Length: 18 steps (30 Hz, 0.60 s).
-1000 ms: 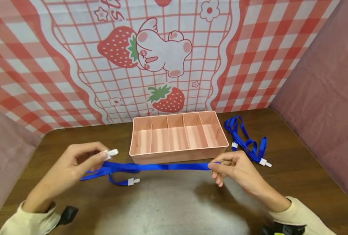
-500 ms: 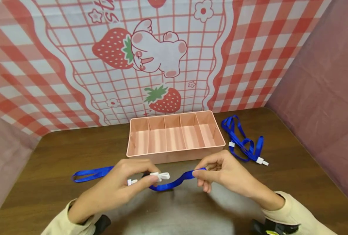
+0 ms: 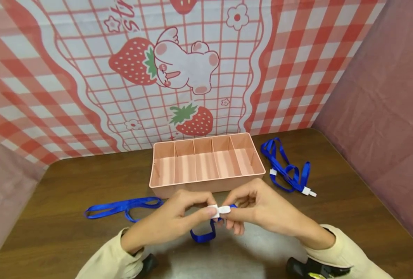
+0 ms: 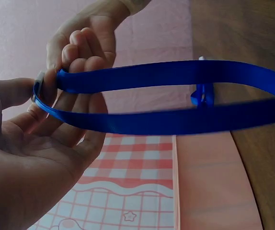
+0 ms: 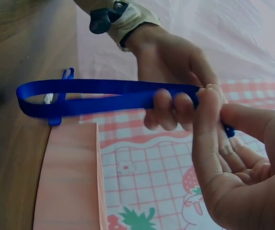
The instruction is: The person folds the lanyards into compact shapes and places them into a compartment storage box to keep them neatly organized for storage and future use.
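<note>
Between the left hand's (image 3: 178,219) fingers: white clip (image 3: 223,210) was pinched.
Right hand (image 3: 262,210): pinched blue strap (image 3: 204,237).
Strap risk: could slip if pinch loosened.

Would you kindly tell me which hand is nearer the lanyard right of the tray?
Right. The right hand is apart from the lanyard, to its near left; the left hand is farther left.

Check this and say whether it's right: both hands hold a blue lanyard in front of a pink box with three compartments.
Not quite: the pink box has five compartments, not three, as the head view shows. The left hand and right hand hold a blue lanyard in front of it.
</note>
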{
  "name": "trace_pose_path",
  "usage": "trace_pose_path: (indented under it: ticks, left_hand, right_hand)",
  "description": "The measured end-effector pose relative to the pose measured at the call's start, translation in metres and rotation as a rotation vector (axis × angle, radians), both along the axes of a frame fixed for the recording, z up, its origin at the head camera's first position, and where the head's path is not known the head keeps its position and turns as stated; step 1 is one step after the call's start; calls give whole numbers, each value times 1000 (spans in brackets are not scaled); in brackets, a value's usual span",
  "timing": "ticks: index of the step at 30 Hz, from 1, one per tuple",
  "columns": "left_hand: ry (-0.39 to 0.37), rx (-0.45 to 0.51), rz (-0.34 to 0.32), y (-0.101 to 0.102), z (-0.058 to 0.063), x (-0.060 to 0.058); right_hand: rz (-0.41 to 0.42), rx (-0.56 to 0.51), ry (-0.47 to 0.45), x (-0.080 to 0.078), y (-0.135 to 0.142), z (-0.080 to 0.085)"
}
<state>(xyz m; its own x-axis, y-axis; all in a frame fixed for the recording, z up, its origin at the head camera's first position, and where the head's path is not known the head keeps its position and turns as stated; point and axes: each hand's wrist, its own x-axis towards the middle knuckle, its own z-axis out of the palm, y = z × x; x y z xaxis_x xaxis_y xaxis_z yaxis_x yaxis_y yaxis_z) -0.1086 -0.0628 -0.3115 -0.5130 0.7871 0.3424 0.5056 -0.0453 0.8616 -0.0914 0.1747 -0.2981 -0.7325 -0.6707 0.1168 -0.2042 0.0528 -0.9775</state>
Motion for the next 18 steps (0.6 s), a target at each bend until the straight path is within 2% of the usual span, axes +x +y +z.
trace_pose_path:
  ticks: [4, 10, 15, 18]
  left_hand:
    - [42, -5, 21, 3, -4, 0]
    - [199, -32, 138, 8, -7, 3]
    - [322, -18, 207, 11, -8, 7]
    - [338, -11, 280, 11, -7, 9]
  right_hand:
    - [0, 69, -15, -1, 3, 4]
    - [-1, 158, -11, -1, 7, 9]
    - [-29, 150, 49, 1, 4, 7]
    - [-31, 120, 65, 1, 3, 7]
